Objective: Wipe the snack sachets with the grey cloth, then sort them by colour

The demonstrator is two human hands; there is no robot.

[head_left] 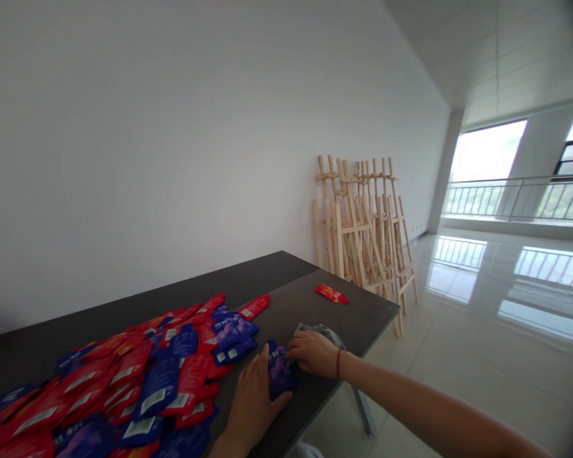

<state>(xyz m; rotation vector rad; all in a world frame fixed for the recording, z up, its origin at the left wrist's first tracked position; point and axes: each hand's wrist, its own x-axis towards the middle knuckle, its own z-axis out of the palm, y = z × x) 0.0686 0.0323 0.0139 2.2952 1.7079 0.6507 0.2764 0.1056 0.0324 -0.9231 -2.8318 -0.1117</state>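
Note:
A dark blue pouch (281, 372) with a purple print lies on the dark table near its front edge. Along the pouch's left side rests my left hand (254, 397), its thumb across the lower right corner, holding it in place. My right hand (314, 353), with a thin red band at the wrist, is closed at the pouch's right edge. Grey crumpled cloth (332, 335) shows behind and beside that hand, and a pale bit of it seems to show at the fingertips. What exactly the fingers grip is partly hidden.
Many red and blue pouches (143, 375) are heaped on the table's left side. One red pouch (332, 294) lies apart near the table's (296, 292) right end. Wooden easels (358, 229) lean against the wall beyond, and glossy floor (458, 369) stretches to the right.

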